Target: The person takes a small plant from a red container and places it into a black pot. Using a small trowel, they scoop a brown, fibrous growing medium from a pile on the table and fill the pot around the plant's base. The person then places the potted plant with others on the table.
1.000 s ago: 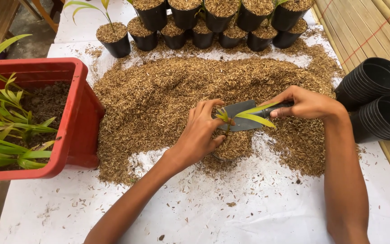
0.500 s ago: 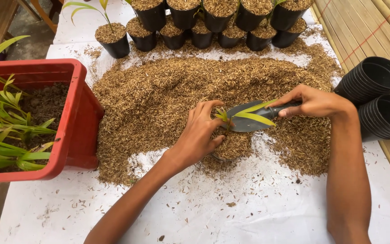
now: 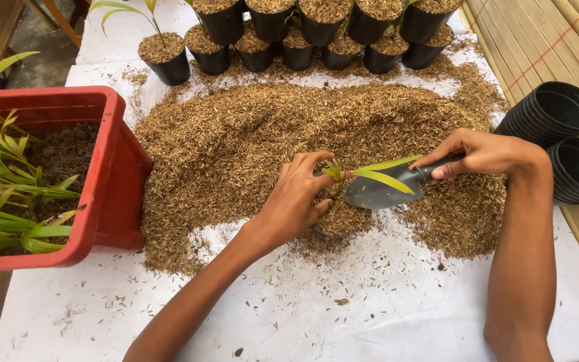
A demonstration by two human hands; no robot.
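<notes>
My left hand (image 3: pixel 294 200) steadies a small green seedling (image 3: pixel 370 172) by its stem in a husk-filled pot (image 3: pixel 340 221), most of which is buried in the pile and hidden by the hand. My right hand (image 3: pixel 480 153) grips the dark handle of a grey trowel (image 3: pixel 381 191), whose blade rests beside the pot, under the seedling's leaves. Both hands work over a wide heap of brown rice husk (image 3: pixel 249 134) spread on a white sheet (image 3: pixel 343 315).
A red tub (image 3: pixel 112 181) of soil with green seedlings stands at the left. Several filled black pots (image 3: pixel 283 33) line the far edge. Two stacks of empty black pots (image 3: pixel 557 134) lie at the right, on a bamboo mat (image 3: pixel 557 40).
My right hand has drawn the trowel to the right and slightly down, so the blade now sits beside the pot. My left hand stays on the seedling.
</notes>
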